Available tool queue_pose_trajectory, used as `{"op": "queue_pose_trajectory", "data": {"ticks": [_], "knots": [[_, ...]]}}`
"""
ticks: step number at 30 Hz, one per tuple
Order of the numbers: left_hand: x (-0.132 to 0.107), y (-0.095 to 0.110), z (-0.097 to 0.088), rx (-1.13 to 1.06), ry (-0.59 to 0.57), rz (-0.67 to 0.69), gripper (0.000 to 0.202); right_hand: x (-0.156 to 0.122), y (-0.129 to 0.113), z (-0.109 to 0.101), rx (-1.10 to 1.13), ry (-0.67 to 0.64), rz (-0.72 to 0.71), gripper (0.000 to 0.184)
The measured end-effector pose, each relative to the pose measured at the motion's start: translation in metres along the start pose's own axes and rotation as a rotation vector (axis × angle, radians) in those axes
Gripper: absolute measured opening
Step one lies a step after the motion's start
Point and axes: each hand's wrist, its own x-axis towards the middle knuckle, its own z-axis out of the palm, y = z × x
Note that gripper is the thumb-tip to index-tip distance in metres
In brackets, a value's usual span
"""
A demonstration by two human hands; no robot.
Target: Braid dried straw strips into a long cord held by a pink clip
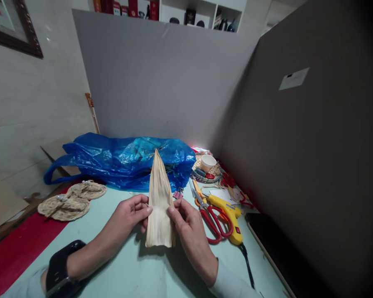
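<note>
A dried corn husk (159, 207), pale and pointed at its far end, is held upright over the table between both hands. My left hand (133, 213) pinches its left edge, thumb in front and fingers behind. On the opposite edge my right hand (188, 221) grips it the same way. The husk's lower end is wide and cut straight, with lengthwise creases. Just right of my right hand lie red-handled scissors (216, 223) and a yellow glue gun (226, 209) with a black cord.
A blue plastic bag (112, 161) lies across the back. Two woven straw pieces (64, 207) rest at the left. Behind the scissors, a round woven tray (217, 171) holds a white cup (208, 162). A pink binder clip (178, 193) and a dark phone-like slab (282, 252) are also there. Grey panels enclose the table.
</note>
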Motion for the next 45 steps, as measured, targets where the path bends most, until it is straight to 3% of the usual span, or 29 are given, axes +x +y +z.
{"op": "queue_pose_trajectory", "data": {"ticks": [8,10,12,13,15,17,18,21,23,25,28,31,33,37,39,41,45], "knots": [[-0.004,-0.001,-0.005,0.121,0.081,0.057,0.022,0.003,0.005,0.001,0.055,0.014,-0.028,0.020],[-0.007,-0.003,-0.009,0.281,0.176,0.167,0.021,0.005,0.006,0.000,0.073,0.026,-0.030,0.018],[-0.010,-0.005,-0.012,0.603,0.269,0.418,0.027,0.007,0.006,0.001,0.084,0.010,-0.016,0.016],[-0.011,-0.006,-0.012,0.767,0.218,0.601,0.035,0.007,0.005,0.001,0.092,-0.019,-0.006,0.016],[-0.014,-0.008,-0.011,1.016,-0.007,0.924,0.055,0.006,0.005,0.004,0.119,-0.103,0.006,0.014],[-0.016,-0.011,-0.011,1.132,-0.172,1.081,0.071,0.005,0.005,0.006,0.157,-0.179,0.012,0.012],[-0.017,-0.013,-0.012,1.160,-0.181,1.083,0.074,0.004,0.004,0.007,0.178,-0.203,0.018,0.012],[-0.017,-0.010,-0.018,1.173,-0.106,0.922,0.071,0.003,0.001,0.006,0.249,-0.240,0.055,0.013],[-0.016,0.002,-0.020,1.091,-0.117,0.792,0.059,0.003,-0.005,0.001,0.350,-0.268,0.086,0.016],[-0.017,0.020,-0.017,0.910,-0.116,0.636,0.041,0.005,-0.014,-0.005,0.448,-0.283,0.085,0.022],[-0.018,0.047,-0.003,0.569,-0.162,0.271,0.021,0.006,-0.030,-0.014,0.473,-0.331,-0.018,0.020],[-0.018,0.057,0.010,0.214,-0.294,-0.103,0.032,0.006,-0.042,-0.022,0.438,-0.448,-0.081,0.021],[-0.018,0.052,0.012,0.063,-0.346,-0.243,0.037,0.006,-0.045,-0.026,0.431,-0.511,-0.067,0.021],[-0.018,0.033,0.013,-0.039,-0.344,-0.304,0.034,0.006,-0.039,-0.026,0.412,-0.491,-0.013,0.031],[-0.019,0.025,0.015,-0.086,-0.396,-0.326,0.032,0.007,-0.034,-0.023,0.408,-0.454,-0.013,0.027],[-0.020,0.022,0.018,-0.130,-0.433,-0.346,0.032,0.007,-0.029,-0.019,0.423,-0.432,-0.028,0.026],[-0.025,0.026,0.024,-0.200,-0.373,-0.298,0.028,0.007,-0.025,-0.012,0.453,-0.381,0.000,0.032]]}}
